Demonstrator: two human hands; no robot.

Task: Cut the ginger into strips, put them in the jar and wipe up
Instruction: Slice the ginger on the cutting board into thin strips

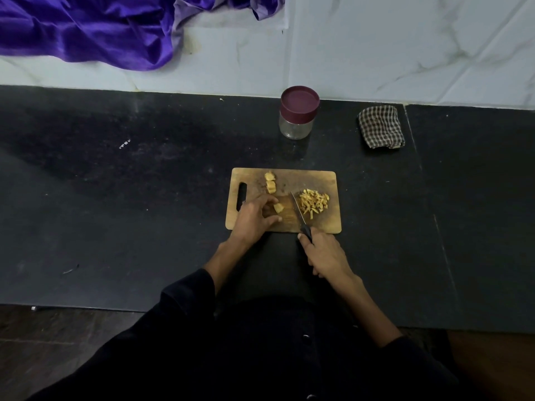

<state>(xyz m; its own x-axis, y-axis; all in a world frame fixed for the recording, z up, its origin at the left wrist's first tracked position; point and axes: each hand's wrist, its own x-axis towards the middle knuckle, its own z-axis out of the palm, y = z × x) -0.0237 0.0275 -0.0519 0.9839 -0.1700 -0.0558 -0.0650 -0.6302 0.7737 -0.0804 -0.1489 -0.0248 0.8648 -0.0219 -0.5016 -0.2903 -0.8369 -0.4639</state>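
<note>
Nearest the camera, a dark buttoned sleeve and forearm, then the right hand, wrapped round the black handle of a slim steel-bladed knife. Blade ran from near right to far left across the rectangular wooden cutting board, tip toward the far edge, just left of the heap of pale yellow ginger strips. Left hand, fingers curled, pinched a small yellow ginger chunk near the board's middle; long axis of that chunk too small to tell. Two or three uncut ginger pieces lay farther, toward the board's far left.

Best done, judging from this: fingertips tucked back, chunk laid flat, blade brought down in thin parallel slices. Clear glass jar with maroon lid, lid on, stood beyond the board; checked folded cloth lay to the right of the jar.
</note>
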